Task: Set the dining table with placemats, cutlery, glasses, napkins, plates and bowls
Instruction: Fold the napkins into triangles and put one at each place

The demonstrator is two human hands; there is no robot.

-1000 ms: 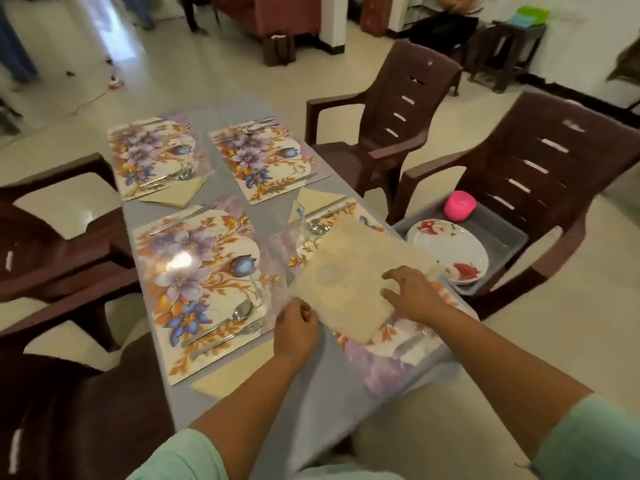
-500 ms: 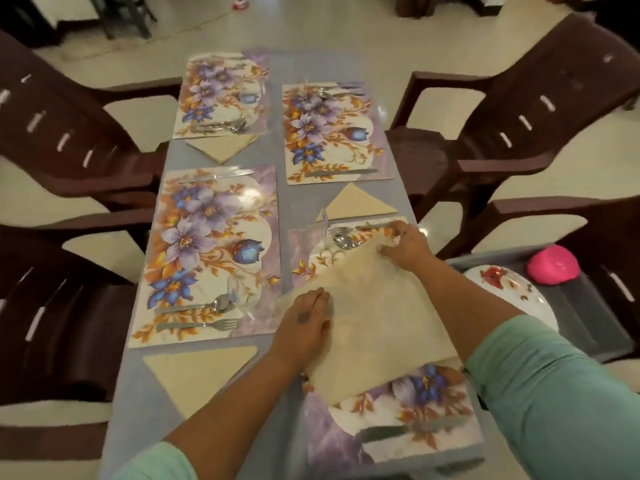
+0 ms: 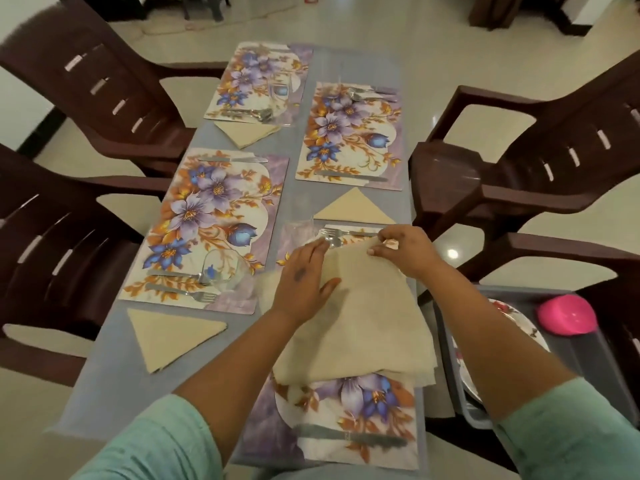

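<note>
hands folding a napkin [image 3: 360, 317] on the near right placemat [image 3: 346, 410]
left hand [image 3: 304, 282] presses flat on it, right hand [image 3: 405, 249] pinches its far corner; right, a grey tray [image 3: 588, 372] holds a plate [image 3: 519, 327] and pink bowl [image 3: 566, 315].

placemats [image 3: 207, 223]: I log purple-blue flowers, orange leaves
napkins [image 3: 360, 327]: beige
chairs [image 3: 519, 174]: dark brown
bowl [image 3: 566, 315]: pink

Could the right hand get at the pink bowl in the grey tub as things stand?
Probably yes: the pink bowl sits uncovered in the grey tub just right of the right hand, but that hand would first have to release the napkin.
</note>
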